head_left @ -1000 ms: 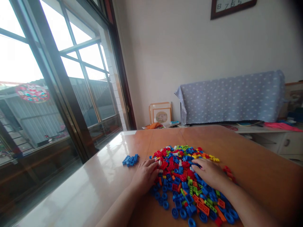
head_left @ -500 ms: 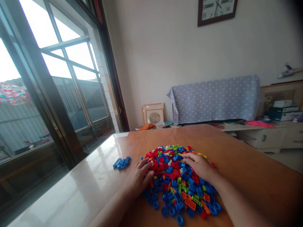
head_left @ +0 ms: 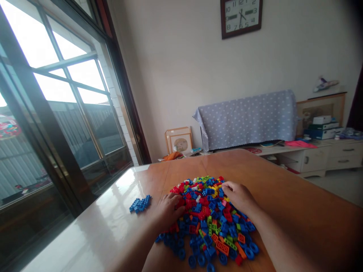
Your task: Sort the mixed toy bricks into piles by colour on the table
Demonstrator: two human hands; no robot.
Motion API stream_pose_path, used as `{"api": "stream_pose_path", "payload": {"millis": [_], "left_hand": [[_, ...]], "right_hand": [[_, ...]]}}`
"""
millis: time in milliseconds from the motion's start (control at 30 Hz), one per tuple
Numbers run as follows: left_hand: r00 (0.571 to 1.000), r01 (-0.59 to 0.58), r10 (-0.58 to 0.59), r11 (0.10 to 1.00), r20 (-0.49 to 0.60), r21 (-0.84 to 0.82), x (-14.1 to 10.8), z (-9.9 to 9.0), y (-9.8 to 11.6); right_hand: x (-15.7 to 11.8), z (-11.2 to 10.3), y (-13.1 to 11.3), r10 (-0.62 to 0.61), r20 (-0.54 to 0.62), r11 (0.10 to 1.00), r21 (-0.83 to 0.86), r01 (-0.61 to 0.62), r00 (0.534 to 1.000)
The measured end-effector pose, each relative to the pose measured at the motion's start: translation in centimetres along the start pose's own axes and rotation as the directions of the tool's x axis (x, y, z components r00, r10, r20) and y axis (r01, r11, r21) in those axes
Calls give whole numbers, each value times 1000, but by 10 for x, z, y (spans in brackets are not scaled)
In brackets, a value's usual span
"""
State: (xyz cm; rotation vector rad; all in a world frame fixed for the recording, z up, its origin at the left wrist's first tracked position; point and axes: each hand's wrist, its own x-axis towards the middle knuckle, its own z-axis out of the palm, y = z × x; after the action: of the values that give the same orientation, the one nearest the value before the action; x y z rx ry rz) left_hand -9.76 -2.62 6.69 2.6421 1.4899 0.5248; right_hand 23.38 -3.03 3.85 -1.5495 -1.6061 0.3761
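A large pile of toy bricks point(head_left: 204, 209) in red, blue, green, orange and yellow lies on the wooden table point(head_left: 286, 189), with blue rings along its near edge. My left hand point(head_left: 170, 207) rests on the pile's left side, fingers apart over red bricks. At the pile's upper right is my right hand point(head_left: 236, 192), its fingers curled together beside yellow and blue bricks; whatever they hold, if anything, is hidden. A joined group of blue bricks point(head_left: 140, 203) sits apart, left of my left hand.
Beyond the table stands a white cabinet point(head_left: 314, 160) with a cloth-covered object point(head_left: 246, 121) on it. Picture frames point(head_left: 180, 143) lean against the wall. A large window point(head_left: 76, 90) is on the left, and a clock point(head_left: 241, 17) hangs above.
The view has shifted slightly to the right. My right hand's fingers have drawn together at the pile's upper right. My left hand remains spread on the left side.
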Motion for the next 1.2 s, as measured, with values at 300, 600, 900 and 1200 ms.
{"api": "stream_pose_path", "payload": {"millis": [300, 600, 900, 1200], "left_hand": [[1000, -23, 23, 999, -5, -30, 38, 24, 34], [976, -217, 220, 964, -1, -155, 53, 19, 57], [983, -181, 174, 963, -54, -200, 90, 35, 61], [980, -198, 193, 942, -43, -273, 114, 51, 79]], "right_hand": [[-2, 1, -8, -24, -12, 1000, -2, 24, 1000], [-3, -1, -12, 38, -33, 999, 1, -38, 999], [-2, -3, -16, 42, -55, 999, 7, -42, 998], [0, -3, -15, 31, -43, 999, -19, -32, 999]]}}
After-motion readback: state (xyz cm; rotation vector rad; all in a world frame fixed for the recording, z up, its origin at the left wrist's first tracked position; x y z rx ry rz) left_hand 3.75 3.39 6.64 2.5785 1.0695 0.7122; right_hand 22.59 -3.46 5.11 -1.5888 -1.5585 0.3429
